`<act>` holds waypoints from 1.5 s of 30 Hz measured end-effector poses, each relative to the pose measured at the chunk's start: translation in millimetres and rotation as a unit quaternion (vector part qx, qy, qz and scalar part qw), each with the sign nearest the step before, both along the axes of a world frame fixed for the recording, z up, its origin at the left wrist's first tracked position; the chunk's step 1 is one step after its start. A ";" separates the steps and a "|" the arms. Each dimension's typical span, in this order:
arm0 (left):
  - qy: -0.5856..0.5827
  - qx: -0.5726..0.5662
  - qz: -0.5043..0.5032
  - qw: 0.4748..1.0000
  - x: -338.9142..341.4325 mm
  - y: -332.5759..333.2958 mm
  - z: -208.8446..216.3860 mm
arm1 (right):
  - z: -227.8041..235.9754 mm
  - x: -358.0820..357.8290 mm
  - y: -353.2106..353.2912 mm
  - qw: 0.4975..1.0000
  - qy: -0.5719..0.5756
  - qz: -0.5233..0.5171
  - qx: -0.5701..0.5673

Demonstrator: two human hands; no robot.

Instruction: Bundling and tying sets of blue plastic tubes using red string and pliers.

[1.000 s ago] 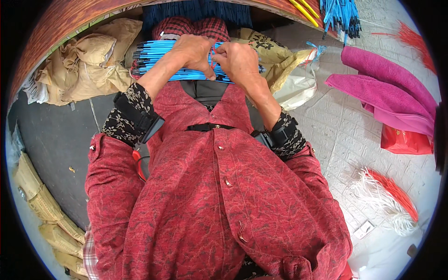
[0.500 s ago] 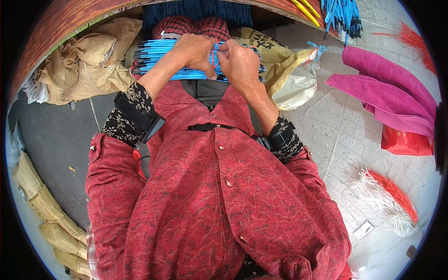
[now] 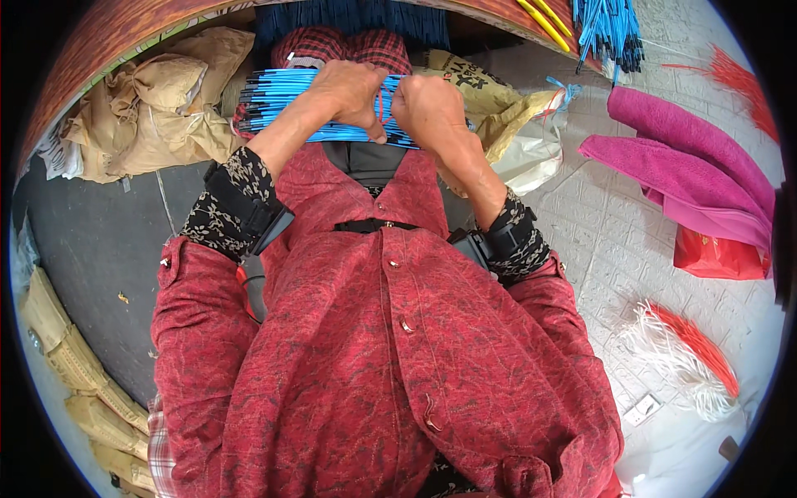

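Across my lap lies a bundle of thin blue strands with black ends (image 3: 278,93). My left hand (image 3: 353,93) rests over the middle of it, thumb and fingers closed around its top. A red string (image 3: 379,106) goes round the bundle between my two hands. My right hand (image 3: 433,108) is a tight fist just right of that string, which leads up to its pinched fingers; the fingertips themselves are hidden.
A wooden table edge (image 3: 124,58) curves overhead, with yellow rods (image 3: 544,23) and more blue strands (image 3: 608,37) on it. Brown sacks (image 3: 158,116) stand left, an opened yellow sack (image 3: 490,124) right. Magenta towels (image 3: 689,158) and a red-and-white strand bunch (image 3: 685,361) lie farther right.
My right fist has turned over, its knuckles rolling inward, and its wrist and forearm have shifted slightly to the right. My left hand has stayed on the bundle.
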State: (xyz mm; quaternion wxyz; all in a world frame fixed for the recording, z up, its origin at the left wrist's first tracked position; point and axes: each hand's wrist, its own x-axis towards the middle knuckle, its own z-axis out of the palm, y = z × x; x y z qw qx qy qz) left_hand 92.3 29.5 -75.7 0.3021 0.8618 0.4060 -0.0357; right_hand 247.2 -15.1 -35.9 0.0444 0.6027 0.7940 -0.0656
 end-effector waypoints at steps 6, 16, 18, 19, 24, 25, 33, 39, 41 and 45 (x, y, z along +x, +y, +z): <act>-0.015 0.034 0.003 0.999 0.0 -6.8 -6.6 | -20.8 16.5 4.2 0.961 0.222 -0.067 -0.153; -0.014 0.034 -0.003 0.999 -3.2 -12.4 -2.1 | -15.6 29.1 10.6 0.694 0.511 -0.277 -0.424; -0.027 0.042 0.002 0.999 -4.0 -12.4 -3.5 | -20.0 37.7 13.9 0.623 0.570 -0.257 -0.470; -0.023 0.043 0.001 0.999 -3.9 -13.0 -4.1 | -23.1 40.8 13.9 0.621 0.573 -0.255 -0.470; -0.029 0.040 0.000 0.999 -2.3 -12.8 -3.1 | -29.7 41.6 17.4 0.552 0.611 -0.243 -0.512; -0.025 0.041 -0.004 0.999 -3.0 -13.7 -2.9 | -31.0 40.8 17.6 0.558 0.609 -0.232 -0.514; -0.151 0.005 0.034 0.988 -15.1 -6.8 -0.9 | -35.1 42.5 24.5 0.536 0.624 -0.233 -0.519; -0.337 -0.114 0.085 0.931 -25.7 3.9 -17.9 | -31.1 42.2 24.0 0.540 0.625 -0.228 -0.516; -0.363 -0.141 0.073 0.918 -25.2 4.3 -19.6 | -29.5 42.7 26.2 0.536 0.624 -0.228 -0.520; -0.403 -0.137 0.117 0.897 -25.2 0.9 -17.4 | -24.2 41.2 25.6 0.540 0.624 -0.224 -0.519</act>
